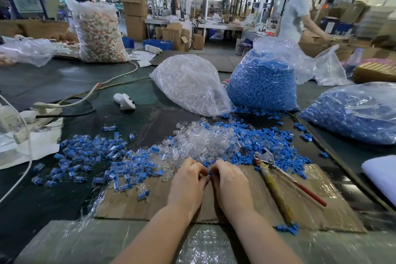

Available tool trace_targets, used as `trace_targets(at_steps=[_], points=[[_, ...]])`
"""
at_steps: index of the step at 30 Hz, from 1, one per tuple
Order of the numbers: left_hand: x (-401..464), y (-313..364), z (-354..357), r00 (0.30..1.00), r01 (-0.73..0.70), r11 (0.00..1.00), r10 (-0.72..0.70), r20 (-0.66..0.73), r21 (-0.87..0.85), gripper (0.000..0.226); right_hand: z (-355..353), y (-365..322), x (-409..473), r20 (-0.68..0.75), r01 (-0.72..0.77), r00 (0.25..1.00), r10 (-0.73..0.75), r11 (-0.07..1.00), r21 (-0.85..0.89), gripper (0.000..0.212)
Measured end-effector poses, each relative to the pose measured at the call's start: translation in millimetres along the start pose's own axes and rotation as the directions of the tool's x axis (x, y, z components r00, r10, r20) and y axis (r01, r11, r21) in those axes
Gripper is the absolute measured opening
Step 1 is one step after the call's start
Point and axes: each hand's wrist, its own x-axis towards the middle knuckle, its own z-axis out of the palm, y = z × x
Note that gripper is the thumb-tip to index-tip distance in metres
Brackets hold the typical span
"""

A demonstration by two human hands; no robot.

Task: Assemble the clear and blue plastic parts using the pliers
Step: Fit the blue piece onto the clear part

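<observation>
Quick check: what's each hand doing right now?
Left hand: fingers curled, pinching something small; what it is cannot be told.
Right hand: pinching a small blue part.

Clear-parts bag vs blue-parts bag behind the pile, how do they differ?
The clear-parts bag lies slumped on its side, closed; the blue-parts bag stands upright with its top open. The first holds transparent pieces, the second solid blue ones, and some have spilled at its base. Both are clear plastic, side by side on the table.

Clear parts (199, 141) and blue parts (263, 137) lie heaped on cardboard, pliers (278, 180) flat beside them.
</observation>
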Motion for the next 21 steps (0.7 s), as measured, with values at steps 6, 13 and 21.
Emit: trace_targets(at_steps=[6,13,21], points=[[0.5,-0.7,0.3,1.0,0.011,1.0,-0.011,-0.017,0.01,0.033,-3.0,12.8,-8.5,-0.031,-0.042,0.999,0.041,0.998,-0.038,0.037],[-0.9,-0.4,-0.8,0.999,0.041,0.999,-0.041,0.005,-0.011,0.017,-3.1,8.5,-14.9,-0.075,-0.035,0.997,0.037,0.999,0.023,0.012],[-5.0,9.5,0.3,1.0,0.008,0.997,-0.009,-0.015,-0.073,0.011,-5.1,5.6,-18.5,-0.115,0.002,0.993,0.003,0.999,0.047,0.009]])
